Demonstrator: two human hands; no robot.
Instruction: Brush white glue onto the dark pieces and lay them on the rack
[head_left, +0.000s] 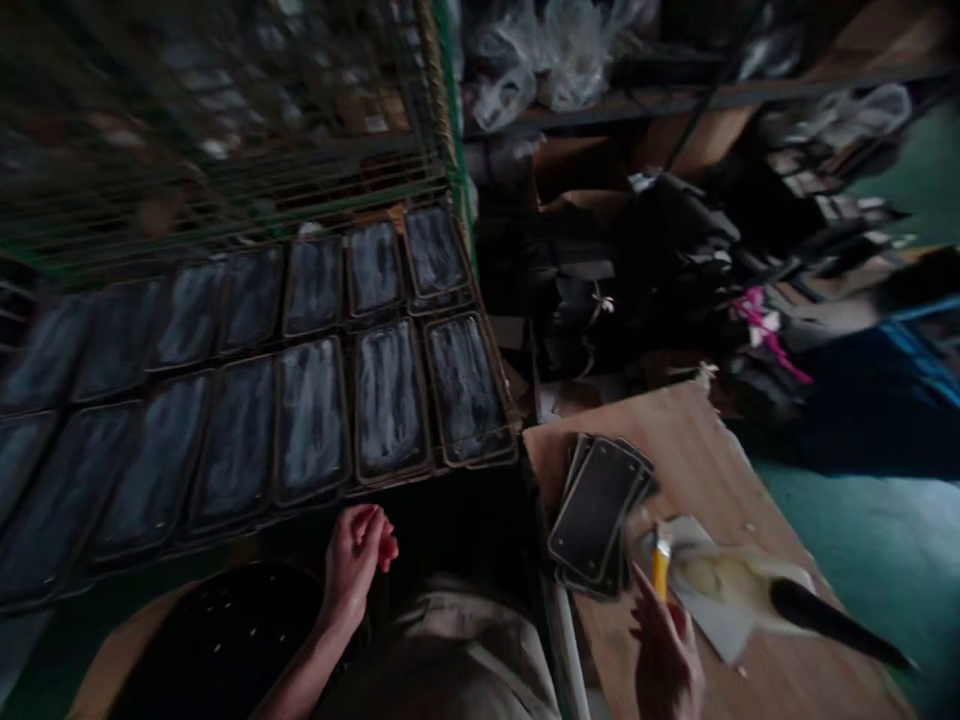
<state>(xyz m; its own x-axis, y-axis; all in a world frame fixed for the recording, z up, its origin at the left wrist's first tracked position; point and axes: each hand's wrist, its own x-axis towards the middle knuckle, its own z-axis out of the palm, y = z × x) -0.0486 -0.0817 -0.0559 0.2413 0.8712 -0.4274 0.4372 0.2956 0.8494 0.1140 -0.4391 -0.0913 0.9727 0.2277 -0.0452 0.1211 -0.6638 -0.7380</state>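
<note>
My right hand [670,650] is closed round a small brush [660,572] with a yellow handle and a pale metal collar. The brush points away from me, beside a whitish container [724,578] with a black handle, which lies on a pale sheet [724,630]. Just left of it, a loose stack of dark rectangular panels [592,510] with rounded corners and small holes rests on the wooden board [686,440]. My left hand [358,560] hangs over my lap with fingers curled and nothing seen in them, near the front edge of the panel rows.
Two rows of dark panels with whitish streaks [311,420] lie on a rack at left, before a green wire mesh [442,120]. A black round stool seat [225,640] is at lower left. Shelves with plastic bags [555,50] and dark bundles [570,290] stand behind.
</note>
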